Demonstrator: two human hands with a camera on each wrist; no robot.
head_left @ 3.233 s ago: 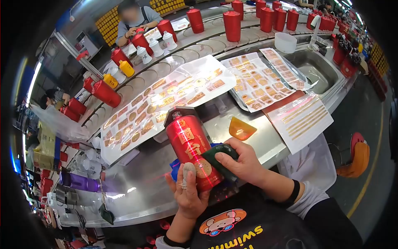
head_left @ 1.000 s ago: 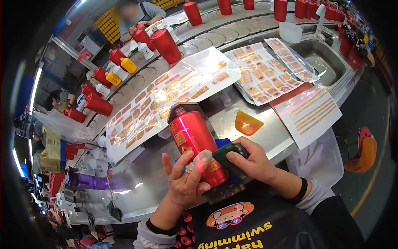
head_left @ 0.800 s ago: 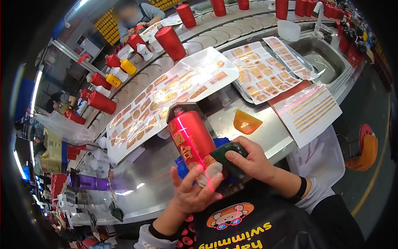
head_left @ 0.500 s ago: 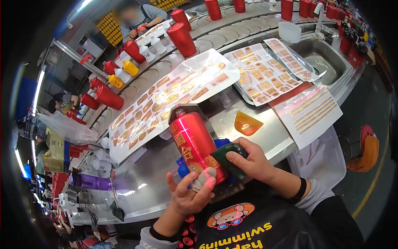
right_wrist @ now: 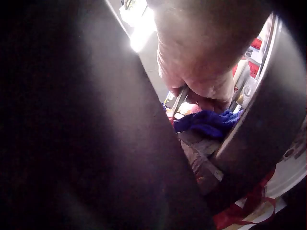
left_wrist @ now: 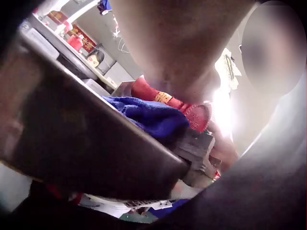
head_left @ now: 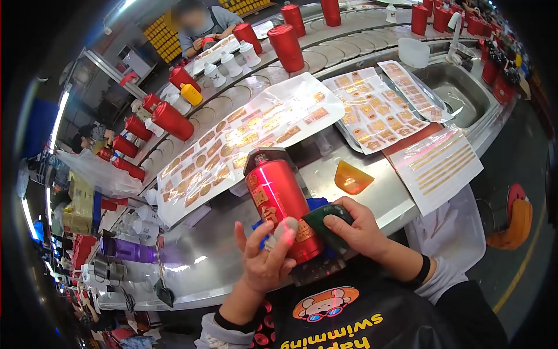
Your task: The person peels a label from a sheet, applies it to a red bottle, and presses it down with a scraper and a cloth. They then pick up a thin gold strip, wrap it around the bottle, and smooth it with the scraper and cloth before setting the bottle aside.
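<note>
In the head view a red bottle [head_left: 285, 195] with gold characters lies tilted in a dark angular holder [head_left: 264, 153], its neck pointing away from me. My right hand [head_left: 365, 231] pinches a dark green scraper [head_left: 328, 223] between thumb and fingers, its edge at the bottle's lower right side. My left hand [head_left: 263, 262] is at the lower left, fingers spread; a pale-covered fingertip touches the bottle beside a gold label. Blue cloth [head_left: 317, 203] shows under the bottle. In the left wrist view the bottle's round red base [left_wrist: 197, 118] appears beyond the blue cloth [left_wrist: 148, 115].
Sheets of gold stickers [head_left: 200, 171] lie behind the bottle, with more sheets [head_left: 381, 110] toward the sink [head_left: 479, 96]. An orange translucent scraper [head_left: 352, 178] rests on the metal table. Beyond, a conveyor carries red bottles [head_left: 286, 49]. A purple bottle [head_left: 128, 250] lies at left.
Since the earliest frame the bottle has rolled, bringing its gold characters leftward. My left fingers have come over its lower side. The right hand keeps the scraper. Bottles on the conveyor have moved right.
</note>
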